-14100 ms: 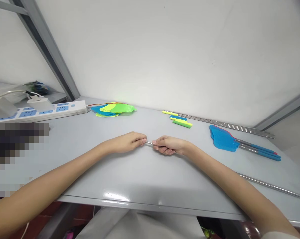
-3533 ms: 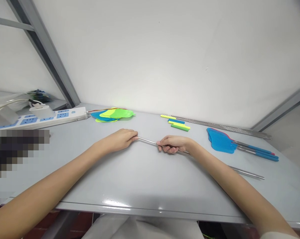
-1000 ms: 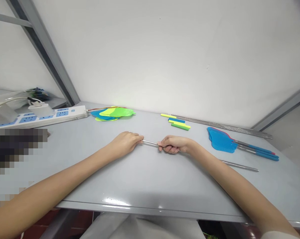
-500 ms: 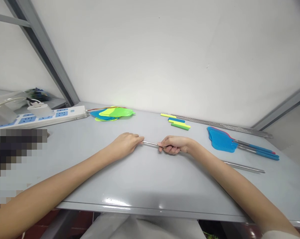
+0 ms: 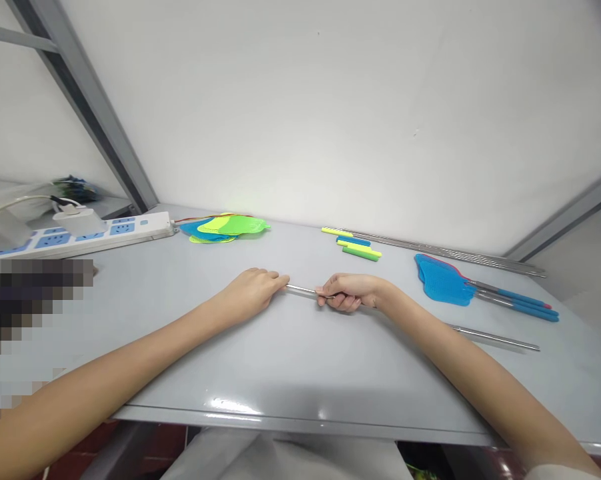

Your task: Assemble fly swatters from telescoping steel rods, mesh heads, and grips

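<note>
A thin silvery metal rod (image 5: pixel 301 289) runs between my two hands, low over the grey table. My left hand (image 5: pixel 253 292) is closed at the rod's left end, its palm turned down and the tip hidden under the fingers. Farther right, my right hand (image 5: pixel 348 292) pinches the same rod between thumb and curled fingers. Beyond it, the rod passes beneath my right forearm and its far part (image 5: pixel 500 338) shows again on the other side.
Blue fly swatters (image 5: pixel 443 281) with metal shafts lie at the right. Coloured plastic tubes (image 5: pixel 361 253) and several metal rods (image 5: pixel 450 252) lie along the wall. Blue, yellow and green swatter heads (image 5: pixel 240 225) are stacked left of centre, beside a white power strip (image 5: pixel 145 228).
The rod's far right end has shifted slightly farther right and down. Both hands stay almost where they were, still closed on the rod.
</note>
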Motion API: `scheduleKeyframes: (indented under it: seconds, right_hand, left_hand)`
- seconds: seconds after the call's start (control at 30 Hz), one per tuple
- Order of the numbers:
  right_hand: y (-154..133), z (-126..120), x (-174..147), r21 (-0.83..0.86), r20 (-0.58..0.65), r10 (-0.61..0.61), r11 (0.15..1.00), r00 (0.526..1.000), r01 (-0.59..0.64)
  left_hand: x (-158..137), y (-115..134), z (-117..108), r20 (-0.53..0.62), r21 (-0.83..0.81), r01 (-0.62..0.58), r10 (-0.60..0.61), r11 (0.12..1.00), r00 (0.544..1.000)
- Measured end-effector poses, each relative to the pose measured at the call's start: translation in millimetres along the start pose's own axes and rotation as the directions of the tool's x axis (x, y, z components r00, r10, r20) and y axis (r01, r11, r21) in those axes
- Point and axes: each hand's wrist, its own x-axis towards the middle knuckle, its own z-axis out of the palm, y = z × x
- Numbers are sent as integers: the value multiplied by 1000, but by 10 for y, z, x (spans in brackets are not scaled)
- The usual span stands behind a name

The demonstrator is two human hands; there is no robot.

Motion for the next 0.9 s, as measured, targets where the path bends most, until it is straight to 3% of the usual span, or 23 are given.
scheduleKeyframes:
  seconds: [0.9]
  right_hand:
    - [-15, 25, -44, -75, -3, 4, 997, 1000, -4]
  left_hand:
    - [-31, 46, 26, 40, -68, 6, -4, 998, 999]
